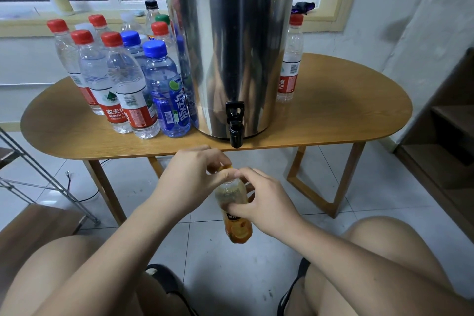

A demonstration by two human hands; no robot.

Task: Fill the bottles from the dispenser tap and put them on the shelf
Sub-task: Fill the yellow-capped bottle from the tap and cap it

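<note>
Below tap (235, 126), right grip (266, 200) round bottle (230, 194)

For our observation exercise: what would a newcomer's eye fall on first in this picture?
The tall steel dispenser dominates the middle of the wooden table, its black tap jutting over the near edge. Left of it crowds a cluster of capped bottles. Below the tap, the right hand holds an orange-labelled bottle while the left hand pinches its cap.
</note>
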